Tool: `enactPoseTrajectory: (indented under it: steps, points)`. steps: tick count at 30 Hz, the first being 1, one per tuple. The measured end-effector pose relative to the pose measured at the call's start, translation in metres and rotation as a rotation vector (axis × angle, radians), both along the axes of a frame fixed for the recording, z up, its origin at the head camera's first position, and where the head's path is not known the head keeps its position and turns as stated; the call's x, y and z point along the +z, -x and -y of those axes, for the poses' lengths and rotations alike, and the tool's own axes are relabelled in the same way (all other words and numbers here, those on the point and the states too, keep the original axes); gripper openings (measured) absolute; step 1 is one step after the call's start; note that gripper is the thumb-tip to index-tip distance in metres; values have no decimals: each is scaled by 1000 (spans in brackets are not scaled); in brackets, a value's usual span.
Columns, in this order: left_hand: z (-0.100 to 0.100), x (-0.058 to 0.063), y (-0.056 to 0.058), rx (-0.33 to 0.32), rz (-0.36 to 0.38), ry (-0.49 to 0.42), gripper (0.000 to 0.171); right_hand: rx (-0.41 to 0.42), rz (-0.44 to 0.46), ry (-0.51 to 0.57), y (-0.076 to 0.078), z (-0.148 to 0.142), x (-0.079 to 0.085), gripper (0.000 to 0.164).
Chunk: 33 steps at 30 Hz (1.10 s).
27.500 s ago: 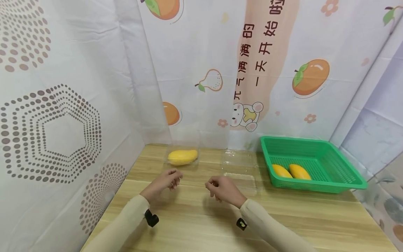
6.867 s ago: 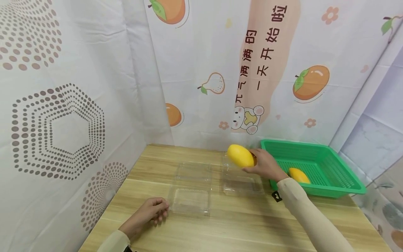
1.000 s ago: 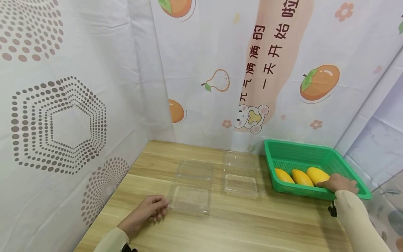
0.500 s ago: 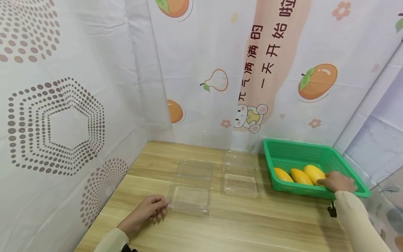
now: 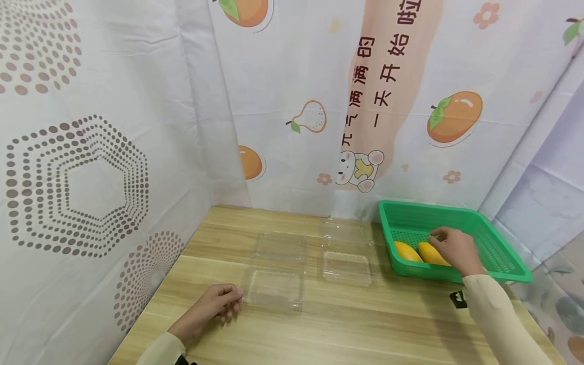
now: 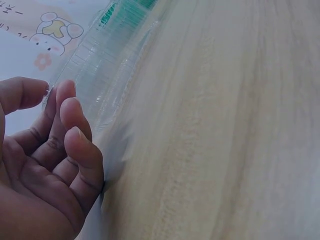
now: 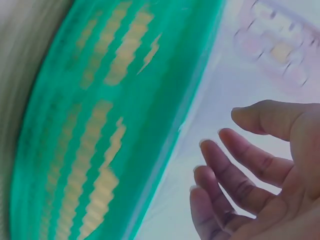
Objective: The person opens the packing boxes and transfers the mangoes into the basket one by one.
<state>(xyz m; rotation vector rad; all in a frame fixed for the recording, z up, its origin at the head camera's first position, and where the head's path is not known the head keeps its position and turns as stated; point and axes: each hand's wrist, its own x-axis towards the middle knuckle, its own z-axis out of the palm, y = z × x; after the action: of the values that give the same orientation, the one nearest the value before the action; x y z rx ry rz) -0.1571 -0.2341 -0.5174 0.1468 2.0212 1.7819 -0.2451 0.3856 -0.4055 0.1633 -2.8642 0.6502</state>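
Note:
In the head view, two yellow mangoes (image 5: 407, 251) lie in the green basket (image 5: 502, 253). My right hand (image 5: 458, 247) hovers over the basket, and its fingers hold nothing. It hides the spot where a third mango lay. The right wrist view shows this hand (image 7: 250, 180) with fingers loosely bent, beside the basket's slatted wall (image 7: 165, 165); yellow shows through the slats. My left hand (image 5: 213, 309) pinches the left edge of a transparent plastic box (image 5: 276, 289), which lies with its lid open. Thumb and index fingertip of the left hand (image 6: 50, 155) meet at the box's corner.
A second transparent plastic box (image 5: 348, 267) lies open between the first box and the basket. A wooden table (image 5: 347, 329) carries everything. Printed curtains (image 5: 283, 167) hang along its back and left side.
Long before, a mango lay in the left box at the back; later my right hand carried a mango. Just now that hand let go of the third mango in the basket and moved up and left.

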Motion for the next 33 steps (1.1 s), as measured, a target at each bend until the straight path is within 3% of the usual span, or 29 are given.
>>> enactPoseTrajectory:
  steps: [16, 33]
  points:
    - [0, -1, -1, -8, -10, 0, 35, 207, -106, 3, -15, 97, 7, 13]
    - [0, -1, -3, -24, -13, -4, 37, 306, -47, 40, -31, 169, -14, 3]
